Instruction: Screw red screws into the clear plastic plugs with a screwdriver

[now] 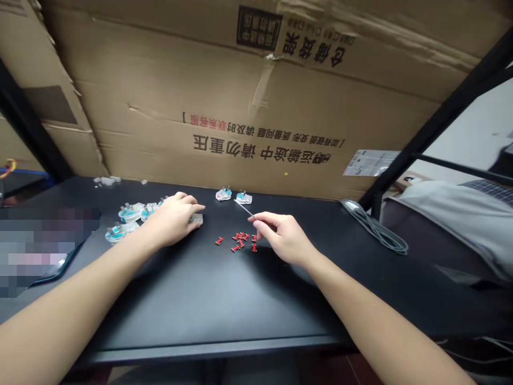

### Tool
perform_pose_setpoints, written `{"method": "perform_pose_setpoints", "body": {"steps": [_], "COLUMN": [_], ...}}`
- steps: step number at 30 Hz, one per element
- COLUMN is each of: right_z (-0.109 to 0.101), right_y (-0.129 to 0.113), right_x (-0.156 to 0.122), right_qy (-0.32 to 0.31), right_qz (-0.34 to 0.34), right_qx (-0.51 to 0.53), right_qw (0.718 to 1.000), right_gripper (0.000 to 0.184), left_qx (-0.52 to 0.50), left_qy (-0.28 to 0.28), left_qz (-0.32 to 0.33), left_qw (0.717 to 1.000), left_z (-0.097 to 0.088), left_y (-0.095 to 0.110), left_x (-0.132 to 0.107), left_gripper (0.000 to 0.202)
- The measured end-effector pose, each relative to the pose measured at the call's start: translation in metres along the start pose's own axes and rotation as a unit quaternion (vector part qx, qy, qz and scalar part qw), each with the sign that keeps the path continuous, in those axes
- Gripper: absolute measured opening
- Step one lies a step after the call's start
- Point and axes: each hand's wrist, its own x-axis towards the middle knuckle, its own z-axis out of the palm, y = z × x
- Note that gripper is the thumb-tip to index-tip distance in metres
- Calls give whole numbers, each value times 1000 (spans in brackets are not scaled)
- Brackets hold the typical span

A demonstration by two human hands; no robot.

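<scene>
My left hand rests low over the black table, with its thumb and forefinger around a clear plastic piece. Beside and behind it lie several clear plug-like parts with blue insides and metal prongs. Two similar parts, one plug-like part and another, sit near the cardboard. Between the fingers of my right hand is a thin silver metal rod-like tool, its tip pointing at the right-hand one of those two. Just left of this hand lie several small red pieces with metal ends.
A cardboard wall closes off the back of the black table. Coiled grey cable lies at the right by a black post. Small clear bits sit at back left, and a blurred-out flat object lies at left.
</scene>
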Motion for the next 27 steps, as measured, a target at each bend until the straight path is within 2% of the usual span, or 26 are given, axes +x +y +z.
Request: {"method": "perform_pose_setpoints", "body": {"steps": [4,8,13,16,20,22,24,27], "right_z": [-3,-4,-4,-5,-6,-6,-6,-5], "right_y": [3,5,5,5,5,4,4,5], "right_x": [1,2,3,2,2,1,1,1], "right_qy": [-16,-30,-35,-36,-31,-32,-33,-24], "right_qz": [-18,-40,-34,-30,-32,-31,-33,-45], "right_qx": [-25,-42,-52,-51,-49,-47,-45,-39], "right_qw": [999,998,997,998,998,998,998,998], "right_gripper": [29,33,30,29,28,28,28,30], "left_qx": [21,14,6,20,26,17,4,-15], "left_qy": [15,16,-55,-84,-93,-103,-115,-123], "left_qz": [-34,-29,42,41,68,92,105,96], "left_qw": [999,999,998,995,993,990,988,988], "left_z": [-3,-1,1,-1,-2,-2,-1,0], "left_y": [11,22,18,10,0,-4,-7,-10], "left_x": [16,56,101,107,105,106,109,112], "left_gripper": [43,44,37,36,65,69,63,40]}}
